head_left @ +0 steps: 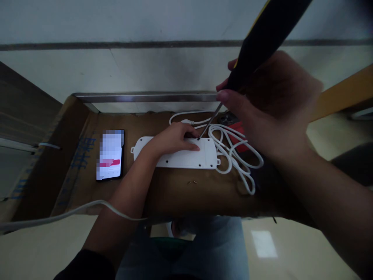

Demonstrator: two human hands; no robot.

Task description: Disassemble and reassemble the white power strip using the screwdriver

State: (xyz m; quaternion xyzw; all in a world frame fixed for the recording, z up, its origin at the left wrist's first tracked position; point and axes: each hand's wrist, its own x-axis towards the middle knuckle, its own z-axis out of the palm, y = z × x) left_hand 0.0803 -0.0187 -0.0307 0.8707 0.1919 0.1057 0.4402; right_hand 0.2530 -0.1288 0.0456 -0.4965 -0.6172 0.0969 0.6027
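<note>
Screwdriver [264, 37] tip sits in a far screw hole of the strip [186, 158].
Right hand [271, 105] grip is clenched on the screwdriver; left hand [175, 140] lies released, flat on the strip, mid-counter. Driving likely needs the tip kept square.

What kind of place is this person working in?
Probably an improvised indoor repair spot, not a workshop: a cardboard sheet serves as the bench, a white power strip lies on it, and the right hand holds a screwdriver to it.
</note>
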